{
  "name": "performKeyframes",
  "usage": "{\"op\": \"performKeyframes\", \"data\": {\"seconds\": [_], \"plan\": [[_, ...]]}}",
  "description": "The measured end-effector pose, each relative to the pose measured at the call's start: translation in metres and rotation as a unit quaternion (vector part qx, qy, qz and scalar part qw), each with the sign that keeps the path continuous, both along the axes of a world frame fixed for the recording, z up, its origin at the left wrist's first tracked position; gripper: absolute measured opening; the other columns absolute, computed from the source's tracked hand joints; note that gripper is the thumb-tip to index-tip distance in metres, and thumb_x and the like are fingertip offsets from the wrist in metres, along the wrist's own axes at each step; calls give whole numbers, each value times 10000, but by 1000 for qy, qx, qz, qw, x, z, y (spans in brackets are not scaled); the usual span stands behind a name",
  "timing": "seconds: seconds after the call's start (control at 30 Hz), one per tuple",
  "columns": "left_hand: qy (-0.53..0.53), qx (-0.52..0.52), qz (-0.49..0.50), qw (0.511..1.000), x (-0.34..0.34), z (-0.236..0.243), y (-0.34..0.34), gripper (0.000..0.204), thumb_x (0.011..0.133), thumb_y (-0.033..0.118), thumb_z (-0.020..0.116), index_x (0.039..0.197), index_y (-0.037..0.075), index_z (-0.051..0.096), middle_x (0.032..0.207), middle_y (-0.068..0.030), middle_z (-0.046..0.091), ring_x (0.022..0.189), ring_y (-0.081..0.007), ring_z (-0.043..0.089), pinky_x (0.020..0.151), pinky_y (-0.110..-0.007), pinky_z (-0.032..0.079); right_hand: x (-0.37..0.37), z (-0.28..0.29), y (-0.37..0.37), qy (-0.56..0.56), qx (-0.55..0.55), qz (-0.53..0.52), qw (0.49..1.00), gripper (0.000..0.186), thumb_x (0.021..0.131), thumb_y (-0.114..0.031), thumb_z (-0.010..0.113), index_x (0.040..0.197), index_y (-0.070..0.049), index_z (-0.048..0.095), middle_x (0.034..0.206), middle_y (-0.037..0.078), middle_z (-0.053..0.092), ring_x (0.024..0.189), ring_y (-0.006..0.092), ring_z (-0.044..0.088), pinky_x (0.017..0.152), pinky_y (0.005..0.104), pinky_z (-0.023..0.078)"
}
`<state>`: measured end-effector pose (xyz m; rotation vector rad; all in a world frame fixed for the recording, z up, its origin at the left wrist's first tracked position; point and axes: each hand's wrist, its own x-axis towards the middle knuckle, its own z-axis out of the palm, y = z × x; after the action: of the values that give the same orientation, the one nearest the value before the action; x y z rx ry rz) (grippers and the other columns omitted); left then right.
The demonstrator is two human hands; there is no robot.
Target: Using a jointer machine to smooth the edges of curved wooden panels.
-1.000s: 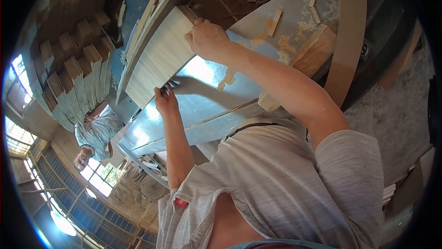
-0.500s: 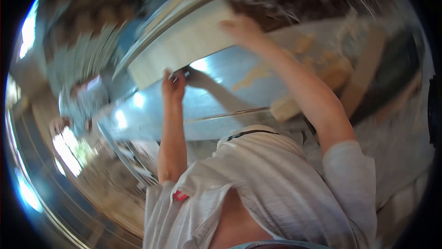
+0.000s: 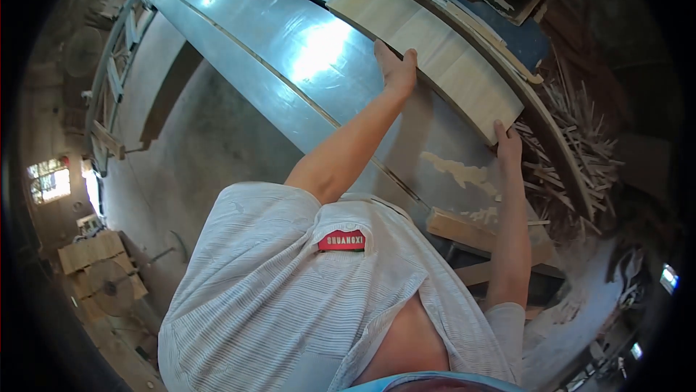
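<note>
A thick, pale wooden board (image 3: pixel 438 43) lies along a long raised rail on a shiny metal machine table (image 3: pixel 279 33). My left hand (image 3: pixel 397 69) is at the board's near long edge, its thumb against the wood and some fingertips hidden. At the right end of the board, my right hand (image 3: pixel 509 142) grips the near corner, thumb on one side and fingers partly out of sight behind the end.
Beyond the right end is a heap of thin wood offcuts (image 3: pixel 573 124). Wood shavings (image 3: pixel 464 172) lie on the table beside a short wooden block (image 3: pixel 457 225). A curved-looking rail (image 3: pixel 573 174) runs behind the board. Stacked wood (image 3: pixel 98 265) stands at lower left.
The view has swung round, so the board now appears farther right. My right hand has shifted from the board's upper right part to its end corner; my left hand remains at the near edge.
</note>
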<state>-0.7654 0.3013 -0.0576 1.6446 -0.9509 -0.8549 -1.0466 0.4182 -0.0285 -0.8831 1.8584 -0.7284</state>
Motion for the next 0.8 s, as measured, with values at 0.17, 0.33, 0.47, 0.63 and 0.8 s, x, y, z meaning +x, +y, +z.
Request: {"op": "performKeyframes", "data": {"seconds": [0.17, 0.33, 0.47, 0.63, 0.8], "plan": [[3, 18, 5, 1000, -6, -1, -5, 900, 898, 228, 636, 1513, -148, 98, 1605, -326, 107, 1521, -407, 63, 1253, -398, 66, 2, -1, -3, 47, -22, 14, 999, 547, 975, -445, 589, 1206, 47, 645, 1169, 169, 667, 1045, 271, 610, 921, 377, 445], [-6, 13, 24, 1000, 10, -5, -22, 871, 909, 213, 619, 1516, -143, 106, 1609, -311, 118, 1519, -402, 92, 1252, -397, 73, 19, 3, -21, 65, 12, 50, 997, 566, 1001, -420, 569, 1275, 76, 594, 1169, 174, 655, 1057, 260, 599, 937, 370, 440], [-3, 21, 24, 999, 18, -2, -27, 872, 907, 212, 621, 1517, -141, 106, 1610, -306, 124, 1520, -397, 92, 1252, -391, 73, 34, 11, -29, 99, 1, 56, 994, 547, 986, -419, 576, 1208, 79, 630, 1139, 196, 666, 1031, 291, 613, 916, 394, 446], [2, 13, 33, 999, 40, -6, -45, 880, 897, 207, 634, 1517, -139, 113, 1608, -307, 134, 1519, -394, 104, 1252, -384, 79, 55, 14, -42, 93, -19, 56, 994, 518, 972, -391, 585, 1171, 83, 653, 1121, 214, 683, 1015, 322, 630, 907, 401, 450], [-2, -3, 26, 1000, 77, -16, -71, 883, 896, 206, 635, 1517, -137, 110, 1607, -309, 136, 1516, -397, 110, 1252, -387, 82, 88, 25, -63, 142, -15, 86, 986, 494, 960, -376, 601, 1114, 87, 674, 1076, 230, 690, 991, 332, 636, 893, 403, 455]]}}
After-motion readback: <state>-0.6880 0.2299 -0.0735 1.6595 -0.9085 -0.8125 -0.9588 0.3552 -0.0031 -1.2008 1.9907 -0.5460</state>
